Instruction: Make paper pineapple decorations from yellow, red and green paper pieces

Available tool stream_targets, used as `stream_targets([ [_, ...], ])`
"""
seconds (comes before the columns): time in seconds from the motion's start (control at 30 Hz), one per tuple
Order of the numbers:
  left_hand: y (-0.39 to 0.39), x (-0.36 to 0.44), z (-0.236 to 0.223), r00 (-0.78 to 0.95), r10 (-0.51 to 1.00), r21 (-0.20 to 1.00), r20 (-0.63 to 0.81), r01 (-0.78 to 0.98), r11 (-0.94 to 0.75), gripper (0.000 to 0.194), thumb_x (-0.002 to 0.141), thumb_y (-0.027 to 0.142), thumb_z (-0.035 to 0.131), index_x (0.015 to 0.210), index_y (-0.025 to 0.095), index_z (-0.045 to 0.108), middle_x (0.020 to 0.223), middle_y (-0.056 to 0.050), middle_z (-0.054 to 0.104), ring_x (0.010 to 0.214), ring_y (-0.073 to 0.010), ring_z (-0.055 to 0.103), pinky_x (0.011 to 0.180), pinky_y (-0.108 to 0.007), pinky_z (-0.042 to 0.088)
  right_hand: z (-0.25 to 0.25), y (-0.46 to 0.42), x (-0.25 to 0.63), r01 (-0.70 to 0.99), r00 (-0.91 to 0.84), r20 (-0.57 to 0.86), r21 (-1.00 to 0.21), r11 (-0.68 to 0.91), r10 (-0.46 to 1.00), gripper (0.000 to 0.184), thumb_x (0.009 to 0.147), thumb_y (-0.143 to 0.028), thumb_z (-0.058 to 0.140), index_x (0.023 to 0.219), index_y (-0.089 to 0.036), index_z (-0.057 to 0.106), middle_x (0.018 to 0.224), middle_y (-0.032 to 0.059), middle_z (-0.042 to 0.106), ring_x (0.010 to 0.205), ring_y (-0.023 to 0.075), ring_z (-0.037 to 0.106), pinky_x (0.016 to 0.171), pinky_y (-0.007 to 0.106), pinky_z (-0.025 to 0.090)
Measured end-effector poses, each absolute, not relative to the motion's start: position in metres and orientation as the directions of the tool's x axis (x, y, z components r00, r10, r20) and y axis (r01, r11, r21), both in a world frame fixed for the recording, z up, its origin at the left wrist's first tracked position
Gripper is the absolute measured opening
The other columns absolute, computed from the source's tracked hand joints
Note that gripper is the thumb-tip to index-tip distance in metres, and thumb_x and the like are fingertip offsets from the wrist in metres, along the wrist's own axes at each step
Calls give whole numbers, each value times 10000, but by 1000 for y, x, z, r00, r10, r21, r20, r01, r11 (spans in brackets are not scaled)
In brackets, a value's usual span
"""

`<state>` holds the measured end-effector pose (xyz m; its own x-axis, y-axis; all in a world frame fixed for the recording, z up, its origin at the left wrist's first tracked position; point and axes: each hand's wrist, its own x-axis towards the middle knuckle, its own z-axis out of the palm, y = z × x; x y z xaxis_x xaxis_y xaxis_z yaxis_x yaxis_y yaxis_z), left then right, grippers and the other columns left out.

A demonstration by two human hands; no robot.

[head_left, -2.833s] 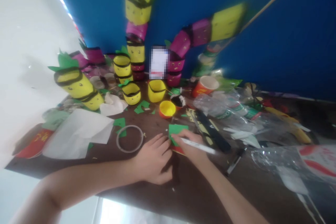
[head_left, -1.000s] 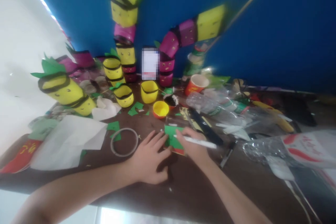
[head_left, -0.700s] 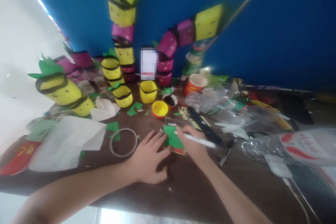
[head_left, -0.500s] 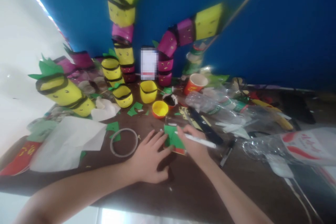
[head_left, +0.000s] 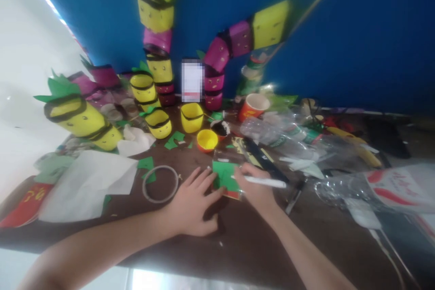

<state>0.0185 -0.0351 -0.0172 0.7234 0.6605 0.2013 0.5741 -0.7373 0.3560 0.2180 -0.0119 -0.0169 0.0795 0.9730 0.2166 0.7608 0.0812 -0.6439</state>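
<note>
My left hand (head_left: 197,201) lies with fingers spread, its fingertips on the left and lower edge of a green sheet (head_left: 224,174). A faint dark line shows on that sheet, which rests over something flat with a red lower edge. My right hand (head_left: 256,186) is closed round a white marker pen (head_left: 265,182). The pen's tip is at the right part of the green sheet; whether it touches I cannot tell. Just left of my left hand lies a grey tape ring (head_left: 161,184). Beyond the sheet stands a small yellow-lined cup (head_left: 207,140).
Yellow cups with drawn faces (head_left: 158,123) and a red paper cup (head_left: 254,107) stand further back. White paper (head_left: 88,186) lies at left. On the right are a black pen (head_left: 295,195), clear plastic bottles (head_left: 390,186) and a white charger (head_left: 363,214). A blue wall (head_left: 374,41) rises behind.
My right hand has shifted slightly to the right with the marker pen, uncovering more of the green sheet. My left hand keeps its place.
</note>
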Motion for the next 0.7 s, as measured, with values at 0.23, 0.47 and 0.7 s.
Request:
stream_targets([
  [0.23,-36,20,-16,722,665,344,189,585,-734,600,674,425,539,1238,232,468,1341,-124,383,1279,-336,297,1056,-523,195,-15,-12,221,776,58,198,-626,81,979,338,763,-298,476,454,-191,393,414,-55,392,435,93,383,453,217,300],
  [0.47,-41,21,-21,704,671,286,231,610,-739,605,681,471,512,1234,228,478,1138,-140,504,1232,-348,352,1050,-572,150,-13,-13,219,753,-56,188,-637,166,980,377,789,-335,476,461,-193,358,412,-62,380,419,82,373,456,203,305],
  [0.7,-37,19,-17,748,632,302,202,567,-767,617,692,481,517,1247,219,456,1369,-168,327,1306,-337,245,1050,-546,170,-17,-13,218,771,-15,235,-616,161,972,387,785,-329,493,457,-193,341,407,-63,355,411,79,357,451,200,301],
])
